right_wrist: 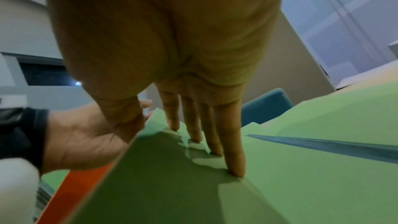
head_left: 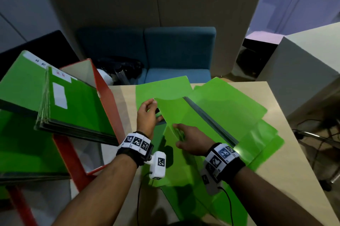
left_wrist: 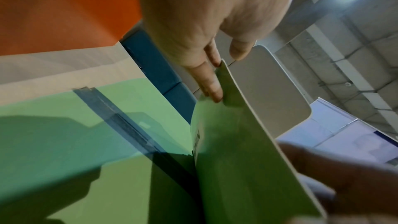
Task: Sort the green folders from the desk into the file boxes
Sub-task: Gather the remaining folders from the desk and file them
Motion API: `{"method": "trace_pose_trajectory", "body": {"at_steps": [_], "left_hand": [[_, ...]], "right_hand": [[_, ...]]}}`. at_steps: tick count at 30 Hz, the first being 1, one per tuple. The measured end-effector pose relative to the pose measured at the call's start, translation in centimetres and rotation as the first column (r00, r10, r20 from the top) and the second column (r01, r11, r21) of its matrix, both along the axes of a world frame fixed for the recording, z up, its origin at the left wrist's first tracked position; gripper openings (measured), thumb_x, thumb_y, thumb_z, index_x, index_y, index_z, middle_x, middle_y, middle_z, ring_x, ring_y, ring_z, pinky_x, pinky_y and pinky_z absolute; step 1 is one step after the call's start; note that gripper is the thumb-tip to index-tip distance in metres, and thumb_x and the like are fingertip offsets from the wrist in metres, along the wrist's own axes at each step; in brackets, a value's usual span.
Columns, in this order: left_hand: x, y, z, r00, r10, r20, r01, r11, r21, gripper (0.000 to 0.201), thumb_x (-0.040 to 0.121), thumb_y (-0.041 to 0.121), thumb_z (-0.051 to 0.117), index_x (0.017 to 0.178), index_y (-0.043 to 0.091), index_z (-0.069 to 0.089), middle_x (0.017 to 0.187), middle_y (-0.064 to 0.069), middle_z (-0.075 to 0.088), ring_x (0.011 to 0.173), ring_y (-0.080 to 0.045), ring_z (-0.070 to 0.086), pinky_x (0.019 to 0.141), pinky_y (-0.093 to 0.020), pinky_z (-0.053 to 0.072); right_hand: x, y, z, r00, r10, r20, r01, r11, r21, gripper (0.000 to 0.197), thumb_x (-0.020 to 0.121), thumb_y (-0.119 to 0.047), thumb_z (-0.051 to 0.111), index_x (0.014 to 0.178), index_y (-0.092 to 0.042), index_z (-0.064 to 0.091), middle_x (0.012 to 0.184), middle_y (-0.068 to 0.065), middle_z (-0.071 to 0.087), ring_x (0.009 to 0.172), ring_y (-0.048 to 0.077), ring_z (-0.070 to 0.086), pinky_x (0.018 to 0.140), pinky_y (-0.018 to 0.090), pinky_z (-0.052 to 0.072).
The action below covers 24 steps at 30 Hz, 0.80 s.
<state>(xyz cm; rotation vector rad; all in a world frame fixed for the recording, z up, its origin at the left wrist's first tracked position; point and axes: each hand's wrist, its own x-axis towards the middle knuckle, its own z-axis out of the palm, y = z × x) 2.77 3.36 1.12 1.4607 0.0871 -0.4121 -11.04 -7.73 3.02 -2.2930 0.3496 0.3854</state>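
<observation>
The far top corner of a lifted green folder [head_left: 171, 113] is pinched between the thumb and the fingers [left_wrist: 212, 84] of the left hand [head_left: 147, 115]. The fingers [right_wrist: 234, 142] of the right hand [head_left: 191, 140] are laid nearly straight on the upper face of the same folder, with the thumb set at its near edge; whether the thumb is curled under the sheet cannot be told. The folder is held tilted, raised on its left side above a loose spread of green folders [head_left: 230, 108] that lies fanned across the pale tabletop [head_left: 294, 170], some sheets overlapping and one reaching the far edge. A dark spine strip [head_left: 211, 120] is seen running diagonally through the spread, just beside the right hand.

To the left of the tabletop, red file boxes [head_left: 110, 108] are stood open, touching its left edge. A stack of green folders with white labels [head_left: 77, 104] is seen leaning out of the nearer box, and another labelled folder [head_left: 22, 82] lies behind it. Marker-tagged bands are worn on both wrists. A blue sofa [head_left: 174, 52] is placed beyond the tabletop, and a white cabinet [head_left: 303, 71] to the right.
</observation>
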Motion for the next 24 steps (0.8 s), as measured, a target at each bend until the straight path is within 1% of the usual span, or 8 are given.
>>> {"method": "trace_pose_trajectory", "body": {"at_steps": [5, 8, 11, 15, 17, 19, 22, 24], "left_hand": [[-2.1, 0.5, -1.4, 0.982, -0.145, -0.117, 0.155, 0.985, 0.076, 0.028, 0.103, 0.028, 0.041, 0.114, 0.008, 0.057, 0.111, -0.013, 0.066, 0.087, -0.023, 0.066, 0.056, -0.033, 0.057], [-4.1, 0.3, -2.5, 0.942, -0.271, -0.200, 0.301, 0.943, 0.141, 0.031, 0.103, 0.025, 0.035, 0.097, 0.010, 0.062, 0.100, -0.019, 0.069, 0.078, -0.027, 0.069, 0.058, -0.040, 0.059], [-5.2, 0.0, -2.0, 0.925, -0.239, -0.296, 0.258, 0.966, 0.025, 0.046, 0.103, 0.027, 0.028, 0.079, 0.007, 0.061, 0.073, -0.012, 0.068, 0.056, -0.015, 0.067, 0.052, -0.024, 0.054], [-3.8, 0.3, -1.5, 0.939, -0.182, -0.292, 0.151, 0.980, -0.126, 0.080, 0.092, 0.071, 0.018, 0.119, 0.009, 0.061, 0.113, -0.015, 0.068, 0.103, -0.029, 0.066, 0.090, -0.042, 0.052], [-2.8, 0.8, -0.8, 0.961, -0.144, -0.236, 0.106, 0.981, -0.164, 0.074, 0.092, 0.070, 0.014, 0.111, 0.017, 0.063, 0.101, -0.010, 0.073, 0.095, -0.026, 0.068, 0.085, -0.042, 0.054], [-1.8, 1.0, -0.6, 0.978, -0.119, -0.170, 0.090, 0.981, -0.171, 0.061, 0.094, 0.064, 0.025, 0.117, 0.020, 0.061, 0.102, -0.010, 0.071, 0.092, -0.027, 0.068, 0.075, -0.042, 0.056], [-1.4, 1.0, 0.3, 0.983, -0.165, -0.084, 0.137, 0.953, -0.271, 0.053, 0.097, 0.050, 0.037, 0.132, 0.012, 0.052, 0.118, -0.012, 0.065, 0.101, -0.031, 0.066, 0.076, -0.042, 0.056], [-2.1, 0.6, 0.8, 0.973, -0.232, -0.014, 0.220, 0.940, -0.259, 0.045, 0.099, 0.036, 0.043, 0.131, 0.005, 0.052, 0.112, -0.010, 0.067, 0.094, -0.022, 0.069, 0.070, -0.033, 0.056]], "right_hand": [[0.4, -0.4, 0.0, 0.996, -0.063, 0.064, 0.056, 0.993, 0.101, 0.056, 0.086, -0.010, 0.064, 0.138, -0.019, 0.047, 0.137, 0.005, 0.054, 0.112, 0.020, 0.059, 0.094, 0.031, 0.050], [0.7, 0.1, 0.2, 0.993, -0.080, 0.082, 0.067, 0.986, 0.151, 0.052, 0.086, -0.018, 0.067, 0.135, -0.018, 0.051, 0.137, 0.004, 0.054, 0.113, 0.019, 0.059, 0.096, 0.033, 0.049], [0.7, 0.4, 0.2, 0.993, -0.042, 0.106, 0.028, 0.990, 0.135, 0.050, 0.089, -0.035, 0.064, 0.136, -0.023, 0.050, 0.140, 0.000, 0.052, 0.121, 0.018, 0.054, 0.102, 0.036, 0.044], [0.0, 0.2, 0.0, 0.991, 0.025, 0.133, -0.040, 0.993, 0.111, 0.054, 0.092, -0.041, 0.058, 0.140, -0.024, 0.044, 0.150, -0.001, 0.039, 0.134, 0.016, 0.040, 0.112, 0.040, 0.033], [-0.6, -0.4, -0.6, 0.995, 0.023, 0.098, -0.032, 0.995, 0.091, 0.055, 0.093, -0.043, 0.055, 0.143, -0.032, 0.037, 0.154, -0.001, 0.031, 0.138, 0.019, 0.033, 0.114, 0.042, 0.027], [-1.2, -1.0, -1.3, 0.996, 0.027, 0.085, -0.034, 0.995, 0.089, 0.060, 0.093, -0.049, 0.051, 0.146, -0.038, 0.027, 0.156, -0.001, 0.025, 0.142, 0.020, 0.026, 0.116, 0.046, 0.023], [-1.6, -0.6, -1.4, 0.988, 0.033, 0.152, -0.056, 0.987, 0.148, 0.075, 0.090, -0.050, 0.055, 0.150, -0.036, 0.012, 0.159, -0.002, 0.016, 0.144, 0.015, 0.019, 0.118, 0.040, 0.019], [-1.4, 0.0, -0.8, 0.961, -0.043, 0.273, -0.028, 0.967, 0.252, 0.089, 0.082, -0.055, 0.061, 0.151, -0.035, 0.009, 0.159, -0.004, 0.016, 0.143, 0.012, 0.020, 0.116, 0.038, 0.023]]}}
